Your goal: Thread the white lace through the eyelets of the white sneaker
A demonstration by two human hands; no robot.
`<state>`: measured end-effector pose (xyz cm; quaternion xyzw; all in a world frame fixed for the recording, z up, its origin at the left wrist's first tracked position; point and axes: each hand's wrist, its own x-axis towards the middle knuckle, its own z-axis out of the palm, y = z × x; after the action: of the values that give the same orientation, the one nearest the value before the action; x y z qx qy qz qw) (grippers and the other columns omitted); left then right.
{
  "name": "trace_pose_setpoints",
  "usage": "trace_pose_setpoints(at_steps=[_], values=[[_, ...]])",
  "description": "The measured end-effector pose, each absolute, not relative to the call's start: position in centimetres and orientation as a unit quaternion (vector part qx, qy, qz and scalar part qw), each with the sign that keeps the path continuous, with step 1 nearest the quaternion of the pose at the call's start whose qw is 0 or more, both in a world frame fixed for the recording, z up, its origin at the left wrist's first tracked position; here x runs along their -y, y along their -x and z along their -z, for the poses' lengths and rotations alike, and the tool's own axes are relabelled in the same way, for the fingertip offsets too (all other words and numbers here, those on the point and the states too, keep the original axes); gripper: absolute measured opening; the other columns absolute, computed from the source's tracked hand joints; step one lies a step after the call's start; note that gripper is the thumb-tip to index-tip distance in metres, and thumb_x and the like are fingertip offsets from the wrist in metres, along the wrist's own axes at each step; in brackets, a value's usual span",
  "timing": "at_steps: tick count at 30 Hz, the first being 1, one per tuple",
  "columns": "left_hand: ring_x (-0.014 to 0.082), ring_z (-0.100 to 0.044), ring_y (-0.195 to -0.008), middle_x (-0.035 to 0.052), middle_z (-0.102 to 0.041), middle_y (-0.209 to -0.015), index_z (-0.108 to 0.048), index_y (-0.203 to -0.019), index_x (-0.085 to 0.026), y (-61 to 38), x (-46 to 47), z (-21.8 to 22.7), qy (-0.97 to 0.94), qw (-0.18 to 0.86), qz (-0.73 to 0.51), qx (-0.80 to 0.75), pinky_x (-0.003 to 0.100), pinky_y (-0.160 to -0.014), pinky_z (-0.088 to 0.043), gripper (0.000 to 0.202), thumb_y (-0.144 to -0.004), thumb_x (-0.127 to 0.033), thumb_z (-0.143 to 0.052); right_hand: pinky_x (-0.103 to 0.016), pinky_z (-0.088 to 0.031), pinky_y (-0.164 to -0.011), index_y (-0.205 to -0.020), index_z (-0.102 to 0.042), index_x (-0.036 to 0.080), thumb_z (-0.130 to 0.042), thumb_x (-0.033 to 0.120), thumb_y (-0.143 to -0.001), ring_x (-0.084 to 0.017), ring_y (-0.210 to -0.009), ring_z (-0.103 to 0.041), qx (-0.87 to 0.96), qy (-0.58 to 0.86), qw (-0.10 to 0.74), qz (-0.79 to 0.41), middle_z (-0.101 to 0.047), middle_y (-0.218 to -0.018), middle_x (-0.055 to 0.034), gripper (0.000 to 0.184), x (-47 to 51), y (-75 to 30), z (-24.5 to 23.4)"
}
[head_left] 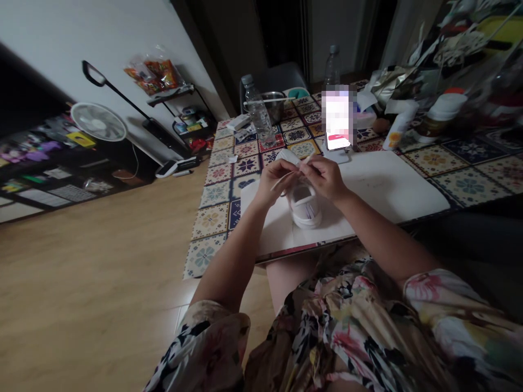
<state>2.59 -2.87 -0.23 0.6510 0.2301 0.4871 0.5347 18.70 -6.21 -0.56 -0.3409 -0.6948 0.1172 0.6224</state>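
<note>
A small white shoe stands on a white sheet, its heel toward me. Above the front of its opening my two hands meet, fingertips close together. My left hand is pinched on a white shoelace, whose end sticks out past the fingers. My right hand is also pinched at the lace, with a bit of it showing above the fingertips. The exact crossing of the lace is hidden by my fingers.
Behind the shoe a lit phone leans on a stand. A water bottle is at the back left, beside a metal bowl. To the right are a white spray bottle, a jar and clutter. The patterned tablecloth covers the table.
</note>
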Motion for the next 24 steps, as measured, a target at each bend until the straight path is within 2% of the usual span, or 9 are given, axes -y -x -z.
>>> trace_pose_setpoints(at_steps=[3, 5, 8, 11, 13, 16, 18, 20, 24], values=[[0.0058, -0.051, -0.050, -0.0006, -0.065, -0.064, -0.068, -0.072, -0.016, -2.50, 3.08, 0.12, -0.671, 0.544, -0.454, -0.218, 0.019, -0.049, -0.038, 0.028, -0.065, -0.035, -0.087, -0.028, -0.045, -0.062, -0.067, -0.054, 0.022, -0.054, 0.051, -0.093, -0.012, -0.060, -0.053, 0.626, 0.362, 0.670, -0.167, -0.055, -0.062, 0.0019, 0.039, 5.91, -18.81, 0.62], [0.0071, -0.056, -0.056, 0.0000, -0.067, -0.067, -0.068, -0.071, -0.016, -2.48, 3.02, 0.12, -0.674, 0.547, -0.448, -0.213, 0.020, -0.054, -0.042, 0.027, -0.064, -0.034, -0.088, -0.027, -0.044, -0.060, -0.071, -0.055, 0.022, -0.061, 0.050, -0.089, -0.011, -0.059, -0.052, 0.594, 0.374, 0.682, -0.202, -0.055, -0.064, 0.0031, 0.034, 5.54, -18.86, 0.80], [0.0078, -0.058, -0.059, -0.0007, -0.068, -0.069, -0.071, -0.074, -0.017, -2.46, 2.71, 0.14, -0.656, 0.539, -0.480, -0.221, 0.021, -0.058, -0.045, 0.027, -0.063, -0.034, -0.088, -0.026, -0.046, -0.062, -0.080, -0.058, 0.022, -0.069, 0.047, -0.084, -0.012, -0.065, -0.056, 0.604, 0.379, 0.667, -0.218, -0.061, -0.072, 0.0021, 0.028, 5.20, -18.78, 1.04], [0.0099, -0.062, -0.065, 0.0000, -0.071, -0.074, -0.075, -0.083, -0.020, -2.40, 2.43, -0.03, -0.635, 0.525, -0.516, -0.236, 0.023, -0.064, -0.049, 0.030, -0.061, -0.036, -0.089, -0.028, -0.047, -0.066, -0.089, -0.062, 0.021, -0.062, 0.038, -0.089, -0.014, -0.072, -0.059, 0.659, 0.354, 0.630, -0.209, -0.065, -0.081, -0.0010, 0.017, 5.32, -18.61, 1.14], [0.0111, -0.063, -0.069, 0.0015, -0.072, -0.076, -0.077, -0.082, -0.019, -2.33, 2.39, -0.27, -0.634, 0.513, -0.528, -0.237, 0.024, -0.067, -0.050, 0.030, -0.060, -0.036, -0.090, -0.029, -0.046, -0.066, -0.089, -0.064, 0.020, -0.061, 0.030, -0.087, -0.015, -0.072, -0.058, 0.691, 0.344, 0.608, -0.187, -0.064, -0.082, -0.0016, 0.011, 5.48, -18.57, 1.14], [0.0094, -0.060, -0.065, 0.0014, -0.070, -0.073, -0.075, -0.072, -0.018, -2.23, 2.51, -0.66, -0.642, 0.492, -0.534, -0.245, 0.022, -0.064, -0.048, 0.024, -0.061, -0.035, -0.089, -0.030, -0.046, -0.068, -0.080, -0.062, 0.020, -0.061, 0.021, -0.082, -0.016, -0.075, -0.057, 0.712, 0.339, 0.595, -0.158, -0.061, -0.079, -0.0011, 0.002, 5.52, -18.63, 1.10], [0.0074, -0.055, -0.058, -0.0007, -0.066, -0.066, -0.073, -0.069, -0.017, -2.20, 2.62, -0.80, -0.640, 0.490, -0.529, -0.263, 0.020, -0.057, -0.043, 0.023, -0.063, -0.034, -0.088, -0.031, -0.047, -0.070, -0.077, -0.060, 0.021, -0.060, 0.020, -0.081, -0.017, -0.078, -0.057, 0.714, 0.342, 0.589, -0.162, -0.060, -0.079, -0.0010, 0.004, 5.47, -18.68, 1.08], [0.0063, -0.050, -0.053, -0.0029, -0.061, -0.060, -0.070, -0.069, -0.017, -2.24, 2.67, -0.80, -0.631, 0.501, -0.522, -0.279, 0.019, -0.052, -0.039, 0.023, -0.065, -0.033, -0.086, -0.031, -0.047, -0.069, -0.081, -0.059, 0.022, -0.062, 0.020, -0.081, -0.016, -0.077, -0.056, 0.708, 0.355, 0.583, -0.180, -0.060, -0.081, -0.0008, 0.003, 5.46, -18.71, 1.09], [0.0059, -0.049, -0.051, -0.0044, -0.058, -0.056, -0.066, -0.069, -0.017, -2.42, 2.66, -0.53, -0.598, 0.540, -0.519, -0.286, 0.019, -0.052, -0.038, 0.025, -0.065, -0.032, -0.085, -0.030, -0.048, -0.067, -0.094, -0.059, 0.024, -0.065, 0.021, -0.080, -0.016, -0.074, -0.056, 0.705, 0.374, 0.581, -0.161, -0.062, -0.087, -0.0015, 0.015, 5.72, -18.72, 1.20]])
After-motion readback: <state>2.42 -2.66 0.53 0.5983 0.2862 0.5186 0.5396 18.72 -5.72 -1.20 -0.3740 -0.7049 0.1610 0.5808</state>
